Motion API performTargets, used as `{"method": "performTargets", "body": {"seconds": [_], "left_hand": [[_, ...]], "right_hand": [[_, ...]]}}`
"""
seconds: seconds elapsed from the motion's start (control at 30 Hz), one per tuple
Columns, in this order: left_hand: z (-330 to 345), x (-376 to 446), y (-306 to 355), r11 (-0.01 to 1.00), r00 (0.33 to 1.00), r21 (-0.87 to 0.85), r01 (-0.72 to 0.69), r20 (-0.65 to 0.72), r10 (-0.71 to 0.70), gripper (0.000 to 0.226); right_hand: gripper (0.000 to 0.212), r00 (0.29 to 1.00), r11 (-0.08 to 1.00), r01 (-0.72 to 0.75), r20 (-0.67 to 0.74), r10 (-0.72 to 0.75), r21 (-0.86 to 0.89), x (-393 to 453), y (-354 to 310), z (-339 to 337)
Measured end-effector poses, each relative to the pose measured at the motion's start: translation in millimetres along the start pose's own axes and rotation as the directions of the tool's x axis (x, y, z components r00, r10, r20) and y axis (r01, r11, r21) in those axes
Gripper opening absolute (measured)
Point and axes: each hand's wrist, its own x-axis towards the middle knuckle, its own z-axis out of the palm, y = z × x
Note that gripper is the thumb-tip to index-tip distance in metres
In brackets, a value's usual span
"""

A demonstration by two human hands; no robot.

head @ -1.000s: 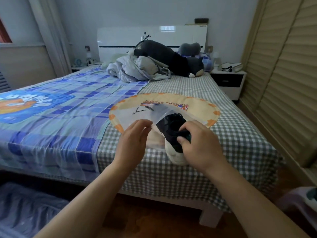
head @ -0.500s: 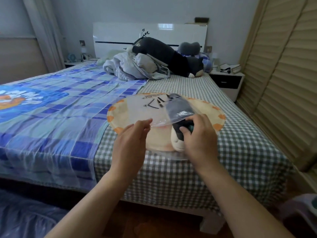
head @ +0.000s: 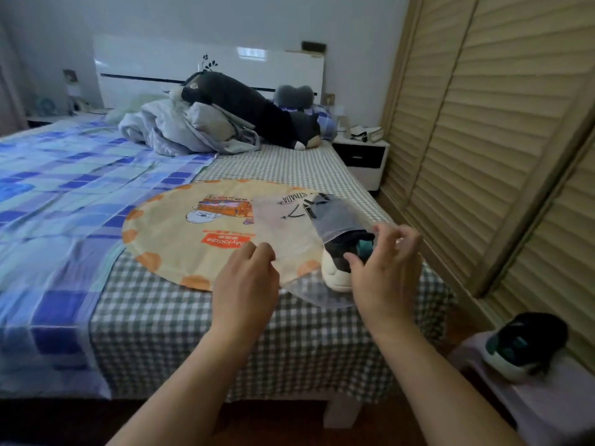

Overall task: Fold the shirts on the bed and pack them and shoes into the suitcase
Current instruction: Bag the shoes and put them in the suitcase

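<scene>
A black and white shoe [head: 338, 265] lies heel toward me inside a translucent plastic bag [head: 331, 217] near the right edge of the bed [head: 180, 329]. The bag rests partly on a round yellow cartoon mat [head: 193, 233]. My left hand [head: 244, 284] pinches the bag's near edge, left of the shoe. My right hand [head: 386, 268] hovers at the shoe's heel and the bag's mouth with its fingers spread. The second shoe [head: 521, 346] sits on a pale lilac stool [head: 547, 410] at the lower right. A heap of light grey clothes [head: 180, 130] lies by the headboard. No suitcase is in view.
A dark plush toy [head: 254, 107] lies across the pillows behind the clothes. A blue checked quilt [head: 64, 204] covers the bed's left half. A white nightstand [head: 360, 156] and slatted wardrobe doors [head: 483, 123] line the right side, leaving a narrow strip of floor.
The view has swung right. The bagged shoe moved toward the bed's right edge and lies lower. My right hand has let go of the shoe and spread its fingers; my left still pinches the bag.
</scene>
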Motion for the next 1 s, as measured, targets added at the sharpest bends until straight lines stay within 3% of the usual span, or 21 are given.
{"method": "performTargets", "body": {"seconds": [0.07,0.17,0.33,0.43,0.5,0.57,0.63,0.7,0.77,0.87,0.93,1.0], "left_hand": [[-6.6,0.2,4.3,1.0,1.0,0.017,-0.017,-0.014,0.017,0.013],[-14.1,-10.3,3.1,0.998,0.997,0.006,-0.059,-0.053,0.06,0.013],[-9.6,8.4,7.5,0.997,0.99,0.055,-0.047,-0.127,0.054,0.015],[-8.0,10.5,2.1,0.992,0.989,0.114,-0.049,-0.134,0.064,0.016],[-7.1,9.2,-5.5,0.991,0.988,0.134,-0.007,-0.154,0.028,0.014],[-6.4,12.2,-8.1,0.99,0.978,0.125,0.058,-0.206,-0.032,0.011],[-5.9,15.7,-8.9,0.988,0.965,0.075,0.138,-0.236,-0.117,0.009],[-5.9,16.9,-14.9,0.973,0.95,0.022,0.228,-0.224,-0.218,0.011],[-9.2,18.1,-24.4,0.953,0.932,0.019,0.301,-0.219,-0.29,0.012],[-12.5,17.4,-27.2,0.972,0.951,0.035,0.23,-0.219,-0.218,0.01],[-9.9,13.7,-20.5,0.992,0.973,0.056,0.112,-0.211,-0.098,0.008],[-9.0,10.3,-15.2,0.994,0.977,0.091,0.056,-0.209,-0.036,0.01]], "right_hand": [[0.086,0.99,0.986,-0.13,0.043,0.135,-0.1,5.3,16.7,-2.1],[0.099,0.945,0.962,-0.273,0.192,0.266,0.011,11.8,26.2,3.3],[0.081,0.916,0.926,-0.361,0.227,0.331,0.107,46.2,17.9,33.8],[0.049,0.882,0.883,-0.435,0.277,0.38,0.174,61.6,19.0,50.0],[0.035,0.896,0.889,-0.403,0.289,0.336,0.216,62.0,14.7,57.5],[0.028,0.945,0.943,-0.276,0.233,0.231,0.186,61.3,7.8,60.5],[0.041,0.969,0.984,-0.134,0.222,0.105,0.119,63.4,6.9,57.3],[0.054,0.95,0.985,-0.126,0.3,0.086,0.117,68.6,18.9,48.5],[0.043,0.948,0.983,-0.155,0.294,0.122,0.093,68.1,38.7,40.5],[0.036,0.963,0.977,-0.186,0.216,0.161,0.101,55.8,48.9,35.0],[0.042,0.978,0.989,-0.122,0.181,0.105,0.089,47.1,45.2,35.2],[0.027,0.991,0.997,-0.044,0.127,0.035,0.069,45.9,45.7,32.6]]}}
